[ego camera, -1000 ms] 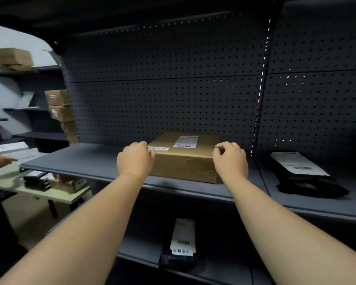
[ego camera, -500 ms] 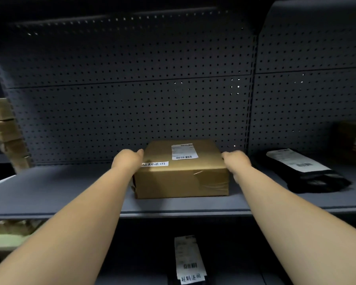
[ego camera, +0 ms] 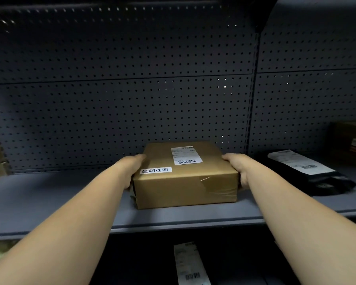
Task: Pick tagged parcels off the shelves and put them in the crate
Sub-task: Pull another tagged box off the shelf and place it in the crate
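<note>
L hand (ego camera: 133,171) & R hand (ego camera: 237,169) clamped on brown tagged box (ego camera: 185,182), one per side, on shelf (ego camera: 49,202).

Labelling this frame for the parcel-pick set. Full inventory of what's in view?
cardboard box: 1, brown, middle shelf centre, between both hands
handwritten tag: 1, white, box top, front left
shipping label: 1, white with barcode, box top, rear
black mailer bag: 1, black with white label, same shelf, right of box
brown box: 1, far right edge, partly cut off
labelled parcel: 1, dark with white label, lower shelf, partly seen
shelf: grey, bears the box
pegboard back: dark grey, behind shelf
left hand: 1, on box's left side
right hand: 1, on box's right side
</note>
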Tool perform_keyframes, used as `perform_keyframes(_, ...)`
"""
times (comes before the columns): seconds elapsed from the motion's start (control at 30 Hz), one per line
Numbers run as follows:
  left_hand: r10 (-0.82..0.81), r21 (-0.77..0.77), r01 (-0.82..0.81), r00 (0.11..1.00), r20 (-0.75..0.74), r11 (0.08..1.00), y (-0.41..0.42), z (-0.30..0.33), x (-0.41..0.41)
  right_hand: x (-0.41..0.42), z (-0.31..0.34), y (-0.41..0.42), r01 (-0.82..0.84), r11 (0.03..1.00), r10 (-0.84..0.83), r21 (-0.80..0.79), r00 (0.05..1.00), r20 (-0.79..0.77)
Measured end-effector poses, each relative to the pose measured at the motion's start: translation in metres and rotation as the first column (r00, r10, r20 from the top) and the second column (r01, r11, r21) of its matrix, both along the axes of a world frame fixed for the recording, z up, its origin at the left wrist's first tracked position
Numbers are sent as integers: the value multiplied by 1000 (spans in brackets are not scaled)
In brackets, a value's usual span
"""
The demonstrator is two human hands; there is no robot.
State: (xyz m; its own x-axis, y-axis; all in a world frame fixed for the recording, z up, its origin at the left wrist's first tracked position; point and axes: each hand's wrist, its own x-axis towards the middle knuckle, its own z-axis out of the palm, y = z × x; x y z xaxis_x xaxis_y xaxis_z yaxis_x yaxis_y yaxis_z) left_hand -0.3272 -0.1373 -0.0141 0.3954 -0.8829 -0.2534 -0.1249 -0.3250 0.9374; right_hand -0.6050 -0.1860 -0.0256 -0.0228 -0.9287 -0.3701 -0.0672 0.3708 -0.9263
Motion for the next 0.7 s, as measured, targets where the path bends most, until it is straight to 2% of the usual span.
perform_keyframes(0.23, 82, -76, -82, 997, -2, 994, 4, 2, -1, -2, -1, 8, 35, 997, -27, -72, 994, 104)
perform_keyframes(0.3, 115, -140, -114, 993, 1, 984, 8, 3, -2, -4, -6, 10, 58, 988, -40, -144, 991, 128)
perform_keyframes(0.4, 189, -264, -162, 978, 82, 951, 14, 2, -5, -7, -14, 15, 99, 967, -71, -234, 989, 126)
perform_keyframes(0.57, 224, -437, -167, 971, 83, 884, 33, -3, -14, -9, -22, 33, 121, 901, -83, -416, 991, 108)
perform_keyframes(0.7, 229, -529, -152, 970, 83, 835, 43, -10, -16, -14, -21, 49, 127, 855, -73, -502, 989, 127)
